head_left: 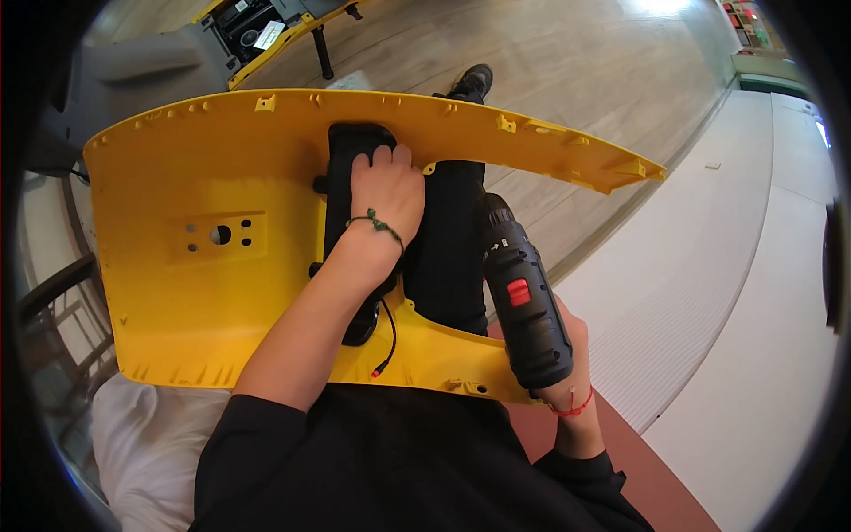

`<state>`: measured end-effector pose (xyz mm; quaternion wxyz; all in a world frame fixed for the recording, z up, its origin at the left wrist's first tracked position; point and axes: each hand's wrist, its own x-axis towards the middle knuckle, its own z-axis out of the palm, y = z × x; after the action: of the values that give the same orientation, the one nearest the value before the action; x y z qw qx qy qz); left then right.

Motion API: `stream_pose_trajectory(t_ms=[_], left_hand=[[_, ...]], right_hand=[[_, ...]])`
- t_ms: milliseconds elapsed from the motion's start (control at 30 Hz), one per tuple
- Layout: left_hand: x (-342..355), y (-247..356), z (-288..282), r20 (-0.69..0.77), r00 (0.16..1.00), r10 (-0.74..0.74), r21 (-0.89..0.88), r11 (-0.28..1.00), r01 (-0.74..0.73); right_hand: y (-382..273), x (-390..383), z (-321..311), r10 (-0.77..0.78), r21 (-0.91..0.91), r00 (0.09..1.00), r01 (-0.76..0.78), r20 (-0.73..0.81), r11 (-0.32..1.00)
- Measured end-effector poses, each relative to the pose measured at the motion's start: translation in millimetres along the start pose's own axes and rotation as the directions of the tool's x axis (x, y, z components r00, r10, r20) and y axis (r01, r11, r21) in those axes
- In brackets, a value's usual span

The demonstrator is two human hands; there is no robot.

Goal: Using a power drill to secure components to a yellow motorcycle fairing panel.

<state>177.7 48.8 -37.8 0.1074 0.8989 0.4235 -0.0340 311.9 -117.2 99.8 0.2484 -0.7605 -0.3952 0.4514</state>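
Yellow panel on the lap, black module under the left grip, drill in the right

Risks, judged: the yellow panel (160,310) lies inner side up across the lap, a soft and uneven bed; a push at one end could tip or slide it, and the black module (340,191) could shift along with it. The left grip (387,191) bears on the far portion of the module only, so the near end could lift or twist out of line. One thin cable (394,332), red-tipped, lies loose by the module's near end and could be pinched if the module moves over it. The drill (525,297) points away from the body beside a dark trouser leg (449,257); a careless swing could knock the panel's edge or the leg. Whether a bit sits in the chuck (499,211) cannot be told. Too much force, should the drill be used, could crack the panel's thin moulded tabs

Position: module set lengthwise, running away from the body, beside the panel's opening; far portion directly beneath the left grip, middle crossed by the forearm, near end in sight below it. Drill above the right grip, its rear end over the panel's near right edge

State of grips: left, fingers laid over the module's top, thumb hidden, so how far it closes cannot be told. Right grip (575,337), closed about the drill's handle, judging by the way the drill is carried; handle and most fingers masked by the drill body
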Motion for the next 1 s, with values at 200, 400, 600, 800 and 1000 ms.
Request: stream_pose_trajectory(t_ms=[200, 400, 600, 800, 1000], left_hand=[[9.7, 2.3, -2.9, 0.19, 0.982, -0.019, 0.136, 0.991, -0.007], [5.5, -5.0, 2.9, 0.134, 0.991, 0.003, 0.108, 0.994, -0.017], [4.2, -13.1, 1.0, 0.106, 0.994, 0.041, 0.037, 0.998, -0.045], [9.1, -39.8, -24.2, 0.215, 0.976, 0.031, -0.653, 0.748, 0.12], [-47.0, -60.5, -132.2, 0.208, 0.978, 0.036, -0.974, 0.096, 0.204]], right_hand=[[2.7, -0.8, 1.0, 0.018, -0.003, 1.0, -0.018, 0.022, 1.0], [-6.2, 1.7, 3.6, -0.062, -0.056, 0.998, 0.063, 0.024, 0.996], [0.8, -0.6, -0.1, 0.01, 0.032, 0.997, -0.013, 0.072, 0.999], [3.8, 4.6, -13.2, -0.051, 0.024, 0.992, 0.049, 0.118, 0.999], [4.2, 8.7, -12.9, -0.147, -0.04, 0.989, 0.147, 0.023, 0.988]])
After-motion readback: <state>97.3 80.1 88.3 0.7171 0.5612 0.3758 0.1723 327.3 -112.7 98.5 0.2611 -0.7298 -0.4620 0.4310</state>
